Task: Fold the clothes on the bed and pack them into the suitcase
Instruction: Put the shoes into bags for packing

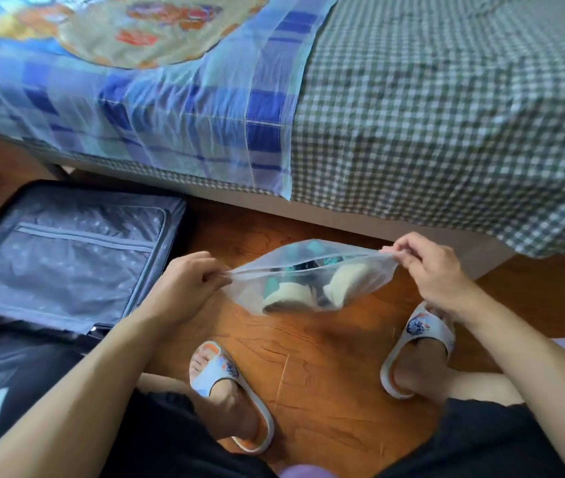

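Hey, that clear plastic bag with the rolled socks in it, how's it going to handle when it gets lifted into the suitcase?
Probably floppy: the clear plastic bag sags between the left hand and right hand pinching its top corners. Likely light, since fingertip pinches carry it. The rolled socks may shift or spill, because the mouth looks open.

Beyond my grip the bed [446,108] carries a checked sheet [429,139] and a blue patterned blanket [136,81]. Below my grip, the wooden floor [325,357] bears the open suitcase [63,257] at my left and my slippers [229,388].
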Tool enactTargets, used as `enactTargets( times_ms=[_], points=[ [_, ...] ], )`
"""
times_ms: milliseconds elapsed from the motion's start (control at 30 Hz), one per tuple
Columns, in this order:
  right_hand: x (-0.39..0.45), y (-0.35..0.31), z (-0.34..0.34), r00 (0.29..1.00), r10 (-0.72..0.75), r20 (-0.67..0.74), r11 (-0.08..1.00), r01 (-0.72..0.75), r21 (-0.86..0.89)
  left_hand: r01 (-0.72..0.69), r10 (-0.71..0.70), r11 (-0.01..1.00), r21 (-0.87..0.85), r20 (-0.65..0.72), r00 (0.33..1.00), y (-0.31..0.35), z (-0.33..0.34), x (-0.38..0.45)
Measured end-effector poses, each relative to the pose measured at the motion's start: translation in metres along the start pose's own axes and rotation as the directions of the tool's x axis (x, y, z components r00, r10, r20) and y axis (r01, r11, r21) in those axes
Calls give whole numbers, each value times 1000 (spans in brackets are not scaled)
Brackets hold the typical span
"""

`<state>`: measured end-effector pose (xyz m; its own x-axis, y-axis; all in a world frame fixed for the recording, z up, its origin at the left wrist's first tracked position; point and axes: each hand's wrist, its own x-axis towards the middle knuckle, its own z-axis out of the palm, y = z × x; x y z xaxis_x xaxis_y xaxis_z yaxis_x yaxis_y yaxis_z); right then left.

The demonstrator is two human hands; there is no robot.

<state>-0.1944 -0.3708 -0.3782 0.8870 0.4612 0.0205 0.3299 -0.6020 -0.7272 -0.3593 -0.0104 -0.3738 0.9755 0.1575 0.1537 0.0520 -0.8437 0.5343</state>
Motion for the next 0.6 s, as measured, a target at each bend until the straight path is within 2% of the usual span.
enactTargets(
  times_ms=[67,100,200,267,333,400,433,500,567,600],
  points=[
    [-1,-9,-9,990,-53,-132,998,57,22,-98,101,995,25,-109,989,4,-1,-1],
    [0,-16,-13,983,-75,-169,995,85,53,-100,103,995,22,-164,981,5,-2,2],
    [-2,-31,-12,984,-149,-95,985,156,71,54,-59,998,-39,-158,986,-3,-7,7],
    [-2,-39,-8,976,-192,-100,980,196,34,96,-90,995,34,-149,985,-3,-8,10],
    [-6,-48,-3,973,-208,-96,977,212,29,200,-187,976,90,-138,973,-2,-5,12],
    [-8,-54,1,951,-302,-67,953,303,4,226,-197,963,147,-184,963,10,-3,9],
    [-9,-57,4,931,-363,-27,932,363,-19,168,-145,978,126,-172,974,24,0,8],
    [-10,-62,13,888,-452,83,889,456,-37,-23,24,999,42,-13,1000,69,8,11],
    [-10,-66,18,867,-482,129,873,488,-17,-99,97,995,2,162,982,112,25,18],
    [-10,-68,16,872,-476,111,878,479,-1,-110,102,993,31,193,976,123,36,23]
  ],
)
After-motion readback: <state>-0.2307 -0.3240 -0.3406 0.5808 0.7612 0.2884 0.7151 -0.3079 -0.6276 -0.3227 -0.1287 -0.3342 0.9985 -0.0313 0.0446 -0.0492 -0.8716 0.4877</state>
